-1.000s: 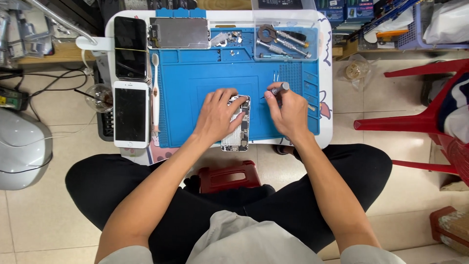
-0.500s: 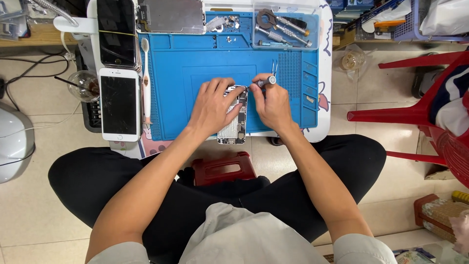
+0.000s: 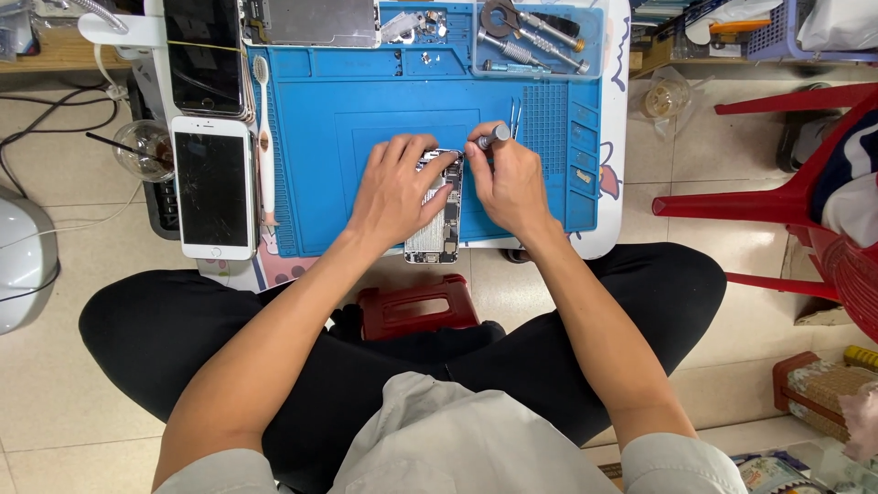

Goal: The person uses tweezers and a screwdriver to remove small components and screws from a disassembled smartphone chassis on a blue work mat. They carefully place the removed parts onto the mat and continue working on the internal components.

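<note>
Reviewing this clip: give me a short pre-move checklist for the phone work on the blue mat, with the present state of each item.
1. Left hand steadies the opened phone: ok, its palm lies on the phone.
2. Right hand grips the screwdriver: ok.
3. Screwdriver tip seated on a screw: cannot tell, too small.
4. Phone fully on the blue mat: not ok, its lower end overhangs the mat's near edge.
5. Spare tools in the tool tray: ok, clear of both hands.
</note>
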